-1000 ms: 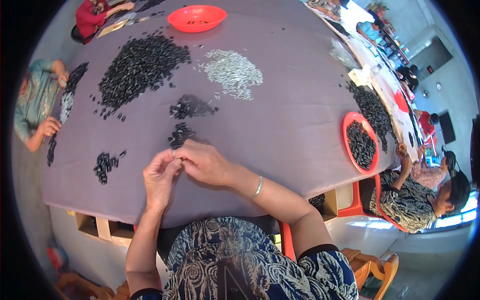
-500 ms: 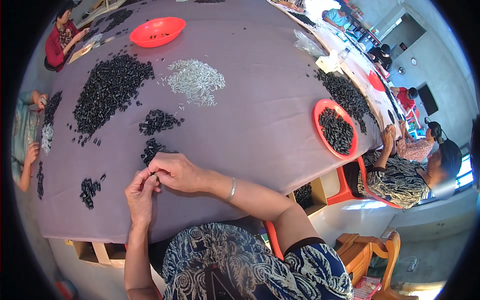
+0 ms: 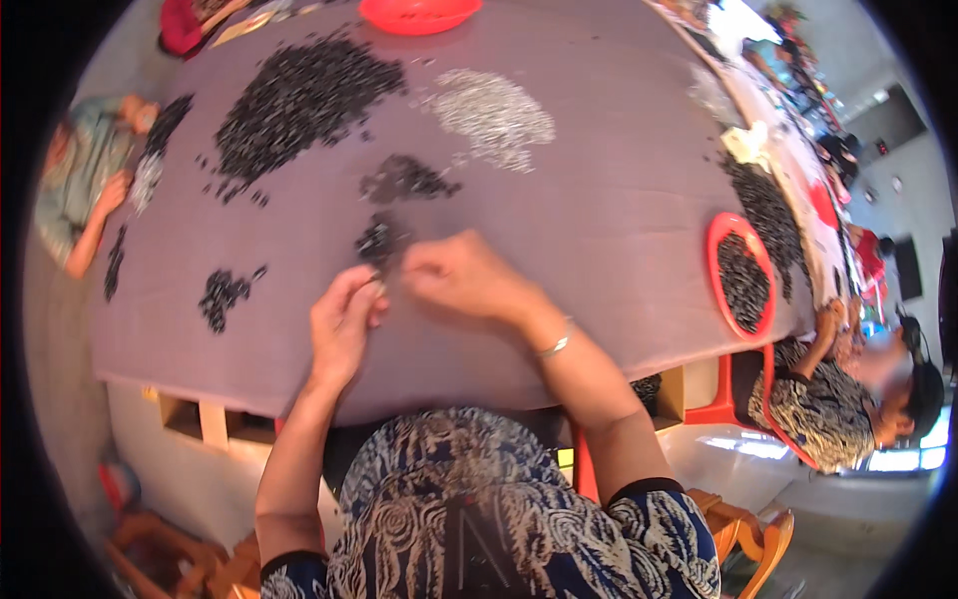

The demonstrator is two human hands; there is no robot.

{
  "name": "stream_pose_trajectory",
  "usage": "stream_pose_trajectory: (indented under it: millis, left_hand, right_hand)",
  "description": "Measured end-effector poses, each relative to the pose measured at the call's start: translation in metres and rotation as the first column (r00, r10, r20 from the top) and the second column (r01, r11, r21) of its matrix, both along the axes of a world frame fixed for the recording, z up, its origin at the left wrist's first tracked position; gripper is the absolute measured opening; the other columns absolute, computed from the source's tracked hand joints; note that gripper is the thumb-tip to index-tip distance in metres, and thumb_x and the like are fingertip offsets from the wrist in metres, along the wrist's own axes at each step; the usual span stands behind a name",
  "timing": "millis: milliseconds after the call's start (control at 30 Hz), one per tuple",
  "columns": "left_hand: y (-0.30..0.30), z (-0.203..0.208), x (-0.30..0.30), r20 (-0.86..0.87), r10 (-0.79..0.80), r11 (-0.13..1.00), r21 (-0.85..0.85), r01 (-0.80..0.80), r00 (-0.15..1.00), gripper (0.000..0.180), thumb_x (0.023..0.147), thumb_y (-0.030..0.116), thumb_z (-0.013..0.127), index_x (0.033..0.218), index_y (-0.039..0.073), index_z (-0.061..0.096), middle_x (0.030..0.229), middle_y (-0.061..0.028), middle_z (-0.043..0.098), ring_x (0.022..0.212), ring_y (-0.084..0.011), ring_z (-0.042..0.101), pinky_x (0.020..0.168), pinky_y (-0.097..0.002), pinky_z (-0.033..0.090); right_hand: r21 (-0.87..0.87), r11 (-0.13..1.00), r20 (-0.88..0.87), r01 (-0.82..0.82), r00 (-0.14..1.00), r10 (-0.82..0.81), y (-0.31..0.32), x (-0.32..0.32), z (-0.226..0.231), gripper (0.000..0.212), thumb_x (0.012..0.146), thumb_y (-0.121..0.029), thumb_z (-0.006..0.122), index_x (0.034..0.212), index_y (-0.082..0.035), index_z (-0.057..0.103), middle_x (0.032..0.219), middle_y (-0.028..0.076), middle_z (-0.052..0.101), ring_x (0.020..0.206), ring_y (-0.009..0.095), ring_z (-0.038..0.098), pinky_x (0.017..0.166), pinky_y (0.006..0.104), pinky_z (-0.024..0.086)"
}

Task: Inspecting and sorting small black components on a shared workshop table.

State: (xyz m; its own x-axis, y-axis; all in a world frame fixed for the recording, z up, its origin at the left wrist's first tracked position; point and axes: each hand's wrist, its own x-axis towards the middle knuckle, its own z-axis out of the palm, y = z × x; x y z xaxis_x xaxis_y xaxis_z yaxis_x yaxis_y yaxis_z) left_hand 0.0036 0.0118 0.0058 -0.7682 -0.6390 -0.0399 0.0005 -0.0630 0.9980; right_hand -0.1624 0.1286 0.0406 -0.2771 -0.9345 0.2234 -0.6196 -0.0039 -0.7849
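Observation:
Over the near part of the table, my left hand (image 3: 341, 327) has its thumb and fingers pinched together around something too small and blurred to name. Just right of it and apart from it, my right hand (image 3: 467, 278) is curled with the fingertips together, smeared by motion; whatever they hold is hidden. Right beyond the fingertips lies a small heap of black pieces (image 3: 376, 238). A second small black heap (image 3: 407, 180) sits farther off, and another cluster of black pieces (image 3: 224, 298) is to the left. Clear, thin pieces (image 3: 494, 118) form a pile farther back.
A large black pile (image 3: 304, 105) spreads at the back left, near a red basin (image 3: 421, 18). To the right stands a red bowl (image 3: 715, 262) of black pieces. People sit along the left and right sides. Open boxes (image 3: 213, 424) are below the table's edge.
My hands, together over a small black piece before, are now apart, the right one drawn off to the right. The whole view has shifted, so the table's contents sit farther right and higher.

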Motion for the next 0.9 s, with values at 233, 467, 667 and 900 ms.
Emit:
stream_pose_trajectory:
  millis: [233, 467, 667, 900]
  left_hand:
    - [-0.003, -0.002, -0.006, -0.051, 0.030, 0.996, 0.082, -0.026, 0.998, 0.014, 0.088, 0.004, 0.059, 0.101, -0.001, 0.062, 0.083, -0.0021, 0.061, 0.069, -0.0066, 0.056, 0.056, -0.0194, 0.044]
    - [-0.008, -0.009, -0.001, -0.115, 0.037, 0.995, 0.097, -0.026, 0.993, 0.016, 0.090, 0.003, 0.057, 0.105, -0.002, 0.060, 0.087, -0.0024, 0.061, 0.071, -0.0073, 0.057, 0.057, -0.0200, 0.046]
    - [-0.006, -0.012, -0.004, -0.106, 0.075, 0.997, 0.032, -0.072, 0.992, 0.018, 0.090, 0.003, 0.057, 0.107, -0.003, 0.060, 0.088, -0.0029, 0.061, 0.071, -0.0080, 0.058, 0.056, -0.0200, 0.046]
    - [-0.007, -0.009, -0.004, -0.115, 0.102, 0.995, 0.018, -0.100, 0.988, 0.013, 0.091, 0.007, 0.056, 0.101, 0.000, 0.060, 0.081, -0.0002, 0.059, 0.069, -0.0056, 0.057, 0.054, -0.0195, 0.045]
  right_hand:
    - [0.067, 0.982, -0.310, 0.175, 0.940, -0.147, 0.000, -0.018, -0.004, 0.007, 0.075, -0.009, 0.059, 0.080, -0.006, 0.063, 0.072, 0.012, 0.062, 0.065, 0.029, 0.061, 0.058, 0.0364, 0.046]
    - [-0.081, 0.974, -0.227, 0.209, 0.948, -0.223, -0.011, -0.003, -0.007, 0.011, 0.074, -0.004, 0.063, 0.085, -0.007, 0.063, 0.076, 0.007, 0.055, 0.072, 0.027, 0.059, 0.062, 0.0390, 0.048]
    - [-0.196, 0.976, -0.339, 0.091, 0.928, -0.155, -0.022, 0.006, -0.016, 0.012, 0.071, -0.003, 0.066, 0.082, -0.008, 0.063, 0.081, 0.005, 0.054, 0.081, 0.024, 0.055, 0.066, 0.0370, 0.048]
    - [-0.114, 0.971, -0.296, 0.212, 0.925, -0.237, -0.013, -0.012, -0.016, 0.007, 0.072, -0.004, 0.062, 0.079, -0.006, 0.061, 0.076, 0.007, 0.053, 0.079, 0.025, 0.055, 0.066, 0.0362, 0.047]
